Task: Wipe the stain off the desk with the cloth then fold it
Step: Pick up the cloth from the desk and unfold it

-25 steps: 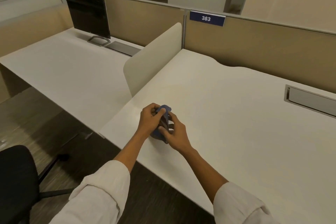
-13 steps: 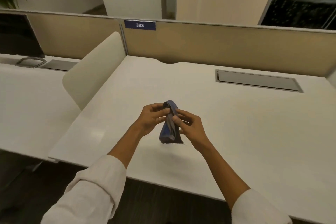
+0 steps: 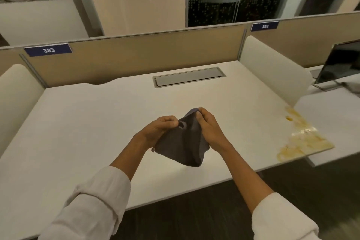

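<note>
Holding the cloth [image 3: 182, 145] in both hands above the white tabletop [image 3: 81, 122], roughly mid-desk, near the front edge. Left hand [image 3: 158, 129] pinches the cloth's upper left part, fingers curled round the fabric near a small loop. Right hand [image 3: 209, 128] pinches the top corner between thumb and fingertips, just beside the left hand. Cloth is dark grey-blue, partly spread, hangs down between and below the 2 hands, lower corner drooping toward the tabletop; cannot tell if it touches.

Stain [image 3: 301, 138] is a yellow-brown smear at the tabletop's right front corner, well apart from the cloth and to the right of the right hand. It runs from beside the right side divider [image 3: 272, 72] down to the front edge.

Cable tray cover [image 3: 189, 77] sits at the back centre of the tabletop. Back partition carries tags 383 [image 3: 47, 49] and 384 [image 3: 265, 26]. Monitor [image 3: 340, 64] stands on the neighbouring desk to the right. Both forearms bare, white sleeves rolled up.
</note>
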Motion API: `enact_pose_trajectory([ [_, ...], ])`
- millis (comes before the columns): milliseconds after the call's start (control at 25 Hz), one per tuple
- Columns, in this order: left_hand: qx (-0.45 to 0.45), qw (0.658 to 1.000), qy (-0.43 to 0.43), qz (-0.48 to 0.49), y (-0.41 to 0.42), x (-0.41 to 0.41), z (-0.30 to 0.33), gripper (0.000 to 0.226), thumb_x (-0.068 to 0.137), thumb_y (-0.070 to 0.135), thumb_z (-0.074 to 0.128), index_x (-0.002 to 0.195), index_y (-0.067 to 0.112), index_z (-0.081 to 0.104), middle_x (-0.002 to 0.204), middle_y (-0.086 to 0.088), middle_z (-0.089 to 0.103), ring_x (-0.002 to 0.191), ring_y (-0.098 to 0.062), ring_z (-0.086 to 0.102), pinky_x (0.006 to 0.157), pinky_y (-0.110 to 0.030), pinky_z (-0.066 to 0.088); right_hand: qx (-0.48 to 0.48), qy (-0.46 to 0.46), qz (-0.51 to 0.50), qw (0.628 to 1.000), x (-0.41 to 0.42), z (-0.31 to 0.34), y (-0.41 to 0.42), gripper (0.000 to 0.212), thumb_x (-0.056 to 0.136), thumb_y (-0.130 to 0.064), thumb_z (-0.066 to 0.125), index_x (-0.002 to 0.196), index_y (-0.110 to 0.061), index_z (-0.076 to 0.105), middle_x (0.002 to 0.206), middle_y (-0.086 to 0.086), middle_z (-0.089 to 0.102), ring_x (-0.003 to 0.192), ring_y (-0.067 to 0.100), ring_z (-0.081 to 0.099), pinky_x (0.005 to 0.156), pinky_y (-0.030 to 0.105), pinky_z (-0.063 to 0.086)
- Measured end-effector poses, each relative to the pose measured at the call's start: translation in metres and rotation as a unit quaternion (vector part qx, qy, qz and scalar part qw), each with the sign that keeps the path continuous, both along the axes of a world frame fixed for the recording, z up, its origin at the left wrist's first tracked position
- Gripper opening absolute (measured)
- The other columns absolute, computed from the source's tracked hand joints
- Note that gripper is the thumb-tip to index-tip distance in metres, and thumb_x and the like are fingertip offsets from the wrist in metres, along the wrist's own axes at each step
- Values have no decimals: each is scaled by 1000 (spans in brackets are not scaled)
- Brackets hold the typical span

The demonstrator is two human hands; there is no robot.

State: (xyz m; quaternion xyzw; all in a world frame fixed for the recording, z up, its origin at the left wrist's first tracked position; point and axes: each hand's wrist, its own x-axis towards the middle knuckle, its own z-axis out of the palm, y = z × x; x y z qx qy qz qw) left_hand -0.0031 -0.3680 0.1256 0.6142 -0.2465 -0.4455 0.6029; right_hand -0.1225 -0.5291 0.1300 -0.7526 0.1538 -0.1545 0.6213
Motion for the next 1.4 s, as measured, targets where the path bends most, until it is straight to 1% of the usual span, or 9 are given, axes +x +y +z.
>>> enact_pose_trajectory([
  [200, -57, 995, 29, -77, -62, -29, 15, 21, 70, 37, 82, 70, 20, 70, 76, -2, 67, 69, -17, 64, 63, -27, 56, 67, -11, -2, 998, -45, 25, -56, 25, 104, -36, 40, 94, -38, 62, 97, -16, 66, 89, 6, 63, 68, 13, 53],
  [400, -87, 989, 75, -93, -114, -51, 14, 43, 60, 40, 90, 78, 12, 63, 79, -9, 62, 71, -22, 60, 63, -30, 56, 84, 54, 66, 993, -90, 55, -120, 33, 100, -41, 48, 125, -22, 57, 128, 3, 58, 113, 22, 59, 98, 34, 51],
  [600, -102, 985, 93, -108, -157, -77, 11, 74, 63, 40, 88, 111, -1, 49, 112, -19, 50, 98, -38, 51, 79, -45, 56, 75, 18, 228, 971, -123, 87, -173, 20, 85, -29, 70, 105, -26, 68, 101, 2, 69, 92, 21, 68, 78, 34, 58],
  [760, -73, 990, 53, -106, -189, -96, 18, 72, 58, 51, 87, 118, 17, 66, 118, -10, 68, 110, -34, 59, 94, -50, 53, 106, -5, 199, 974, -124, 94, -203, 20, 85, -23, 70, 105, -24, 68, 95, 1, 71, 86, 18, 70, 76, 30, 59],
  [880, -33, 985, 38, -168, -209, -102, 11, 103, 51, 55, 88, 136, 16, 46, 134, -9, 59, 125, -32, 55, 102, -53, 47, 143, -14, 163, 976, -113, 99, -221, 16, 90, -20, 67, 105, -18, 66, 91, 4, 70, 81, 17, 69, 75, 29, 60],
  [1000, -25, 985, 48, -164, -234, -109, -10, 96, 55, 47, 91, 133, 11, 48, 133, -12, 60, 124, -34, 57, 109, -60, 37, 230, -55, 113, 965, -100, 111, -237, 12, 93, -20, 63, 102, -12, 65, 85, 7, 67, 71, 14, 68, 70, 25, 59],
  [1080, -32, 985, 77, -153, -255, -113, -19, 93, 60, 42, 89, 137, 10, 46, 139, -17, 54, 128, -38, 52, 107, -56, 42, 284, -82, 59, 954, -88, 120, -250, 17, 94, -23, 62, 102, -8, 64, 86, 10, 66, 72, 16, 66, 72, 28, 58],
  [1200, -40, 988, 51, -139, -287, -101, -10, 72, 69, 46, 83, 126, 9, 59, 125, -13, 64, 117, -33, 60, 97, -45, 52, 336, -109, -27, 935, -74, 132, -286, 23, 94, -25, 64, 95, -2, 64, 81, 14, 69, 69, 21, 67, 73, 34, 59],
  [1400, -13, 999, -48, 12, -313, -56, 1, 42, 98, 40, 48, 119, 8, 64, 121, -13, 65, 114, -32, 62, 103, -50, 48, 364, -46, -141, 920, -76, 108, -357, 21, 91, -26, 68, 86, -7, 60, 68, 8, 65, 57, 21, 64, 56, 31, 59],
])
